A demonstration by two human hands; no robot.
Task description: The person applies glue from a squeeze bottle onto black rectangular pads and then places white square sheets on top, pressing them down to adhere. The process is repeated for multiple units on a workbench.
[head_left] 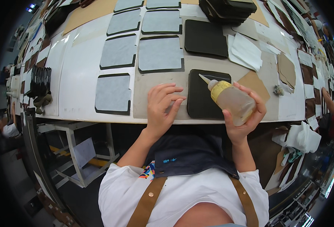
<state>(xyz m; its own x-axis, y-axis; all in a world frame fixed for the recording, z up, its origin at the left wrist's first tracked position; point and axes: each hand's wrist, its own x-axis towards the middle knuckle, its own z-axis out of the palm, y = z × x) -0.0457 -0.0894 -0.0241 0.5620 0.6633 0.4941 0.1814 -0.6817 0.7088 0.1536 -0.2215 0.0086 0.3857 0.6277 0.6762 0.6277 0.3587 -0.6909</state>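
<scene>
My right hand is wrapped round a translucent squeeze bottle with a yellow band and a pointed nozzle. The bottle tilts, its tip up and to the left, over a dark rectangular panel at the table's near edge. Whether the nozzle touches the panel I cannot tell. To the left of that panel, my left hand hovers with fingers bent and apart, holding nothing. Further left lie several dark panels faced with pale grey sheets, among them a grey-faced panel and another grey-faced panel.
Beyond lies another dark panel, with a stack of dark pieces behind it. White sheets and a brown card are on the right. A bundle of dark pieces stands far left. People work at both sides.
</scene>
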